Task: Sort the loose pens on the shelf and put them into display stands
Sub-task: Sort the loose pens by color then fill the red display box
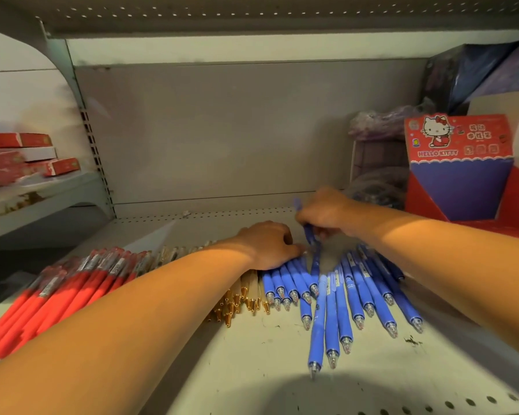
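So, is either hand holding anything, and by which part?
The right hand grips one blue plastic pen by its upper barrel. The left hand only rests on the loose pens.

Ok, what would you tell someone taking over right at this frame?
Left grip rests on the blue pens on the shelf.
Right grip holds one blue pen, lifted off the pile.
Done: red pens, gold-tipped pens and the blue ones lie grouped by colour.
Left: no pens show in the display stand at the right, so all need loading.
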The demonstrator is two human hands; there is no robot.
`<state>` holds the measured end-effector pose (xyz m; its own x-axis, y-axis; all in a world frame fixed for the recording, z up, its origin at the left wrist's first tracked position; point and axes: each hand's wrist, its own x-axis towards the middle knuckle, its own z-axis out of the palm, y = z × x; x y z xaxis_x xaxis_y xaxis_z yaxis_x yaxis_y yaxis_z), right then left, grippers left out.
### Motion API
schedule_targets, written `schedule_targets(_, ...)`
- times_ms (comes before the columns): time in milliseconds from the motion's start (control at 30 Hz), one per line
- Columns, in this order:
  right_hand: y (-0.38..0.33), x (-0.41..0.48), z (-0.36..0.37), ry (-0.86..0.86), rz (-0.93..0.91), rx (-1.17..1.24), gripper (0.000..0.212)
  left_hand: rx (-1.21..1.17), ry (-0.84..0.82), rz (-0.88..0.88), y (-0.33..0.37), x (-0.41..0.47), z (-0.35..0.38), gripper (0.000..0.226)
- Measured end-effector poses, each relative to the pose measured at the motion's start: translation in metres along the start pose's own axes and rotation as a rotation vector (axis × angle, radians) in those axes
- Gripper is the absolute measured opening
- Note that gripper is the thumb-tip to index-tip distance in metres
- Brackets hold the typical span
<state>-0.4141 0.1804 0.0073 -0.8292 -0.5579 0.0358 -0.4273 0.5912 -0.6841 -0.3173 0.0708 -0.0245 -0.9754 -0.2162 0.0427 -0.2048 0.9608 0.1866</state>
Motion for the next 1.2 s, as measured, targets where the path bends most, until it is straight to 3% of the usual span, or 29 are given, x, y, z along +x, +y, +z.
schedule_targets(100,-0.002,-0.015,-0.016,-0.002,0.02,0.21,0.009,-0.042,0.008,-0.015,-0.002,-0.002,-0.002,0.043)
schedule_targets(167,-0.005,-0.031,-0.02,-0.113,0.041,0.277,0.007,-0.103,0.033,-0.016,-0.004,-0.002,-0.005,0.036)
schedule_targets(267,-0.011,-0.056,-0.011,-0.306,0.042,0.229,0.012,-0.115,0.063,-0.008,-0.004,-0.007,-0.012,0.035)
schedule_targets(367,-0.021,-0.072,0.005,-0.371,0.004,0.184,0.013,-0.182,0.125,-0.028,-0.002,-0.014,-0.017,0.031)
schedule_targets(433,-0.026,-0.075,0.009,-0.355,-0.038,0.118,0.011,-0.219,0.12,-0.001,-0.003,-0.017,-0.019,0.032)
schedule_targets(533,-0.02,-0.07,0.003,-0.17,-0.062,-0.125,0.016,-0.258,0.044,-0.018,-0.008,-0.017,-0.012,0.039)
schedule_targets(667,0.004,-0.066,-0.005,-0.1,-0.011,-0.416,0.021,-0.008,0.033,-0.06,-0.009,-0.013,-0.001,0.043)
schedule_targets(867,0.002,-0.062,0.006,-0.114,-0.057,-0.398,0.019,0.045,0.064,-0.076,-0.002,-0.011,-0.001,0.048)
schedule_targets(1033,0.007,-0.059,-0.002,-0.215,-0.164,-0.335,0.014,0.019,-0.027,-0.03,0.002,-0.01,-0.003,0.062)
schedule_targets(1200,0.016,-0.065,-0.029,-0.19,-0.227,-0.374,0.012,-0.012,-0.075,-0.014,0.018,-0.011,-0.005,0.07)
